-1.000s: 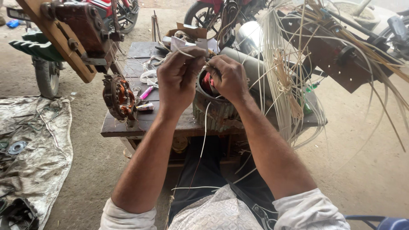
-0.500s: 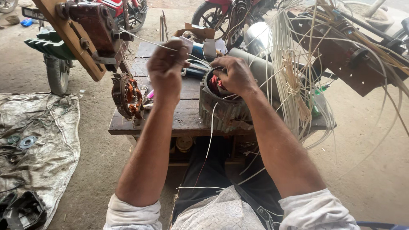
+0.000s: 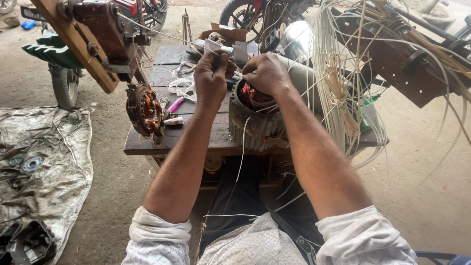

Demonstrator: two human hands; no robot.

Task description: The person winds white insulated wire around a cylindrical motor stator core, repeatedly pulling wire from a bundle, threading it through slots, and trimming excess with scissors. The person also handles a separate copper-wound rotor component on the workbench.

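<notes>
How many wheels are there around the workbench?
3 that show. One wheel stands left of the bench, under the green part; another wheel is at the top, left of centre; a third wheel is behind the bench. More may be hidden.

Ribbed dull metal motor housing (image 3: 255, 130) w/ glossy copper windings (image 3: 251, 95), rough worn wood bench (image 3: 196, 137)

Outdoors in daylight, on bare dusty ground (image 3: 431, 196). Low dark wooden table (image 3: 206, 140) at centre. Crumpled grey tarp (image 3: 49, 167) spread to the left. Motorbike wheel (image 3: 64, 86) behind, at left; another wheel (image 3: 240, 14) beyond the table's far edge.
</notes>
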